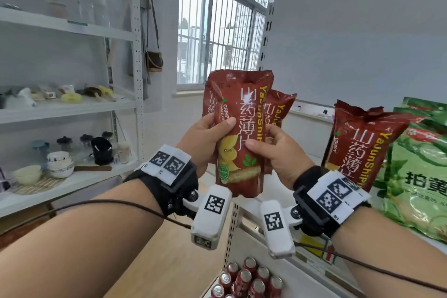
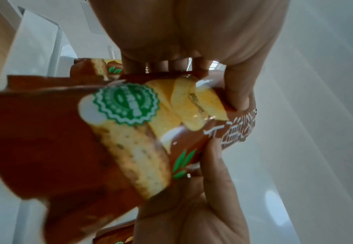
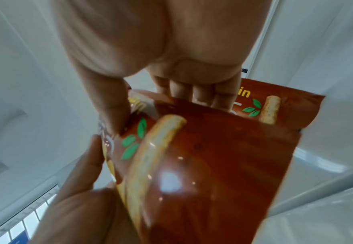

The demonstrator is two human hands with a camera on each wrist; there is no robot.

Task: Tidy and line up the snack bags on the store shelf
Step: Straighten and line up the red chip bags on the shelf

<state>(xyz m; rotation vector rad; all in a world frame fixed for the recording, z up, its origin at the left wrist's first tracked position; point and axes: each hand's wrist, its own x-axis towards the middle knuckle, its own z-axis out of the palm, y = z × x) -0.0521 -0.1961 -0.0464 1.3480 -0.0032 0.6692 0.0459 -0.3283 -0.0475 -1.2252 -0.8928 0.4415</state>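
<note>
Both hands hold a small stack of red-brown snack bags upright in the air ahead of me. The front bag [image 1: 242,128] faces me; a second bag [image 1: 278,109] pokes out behind it on the right, and another edge shows on the left. My left hand [image 1: 210,138] grips the stack's left side with its thumb across the front. On the right side my right hand [image 1: 273,150] grips likewise. The left wrist view shows the left hand [image 2: 230,79] curled round the bag [image 2: 67,148]. In the right wrist view the right hand [image 3: 150,102] pinches the bag [image 3: 213,165].
One more red-brown bag [image 1: 358,145] stands on the white store shelf [image 1: 249,213] at the right, beside several green snack bags [image 1: 420,176]. Red cans [image 1: 249,280] fill the shelf below. A white rack with bowls and jars [image 1: 60,164] stands left; a barred window [image 1: 217,31] lies behind.
</note>
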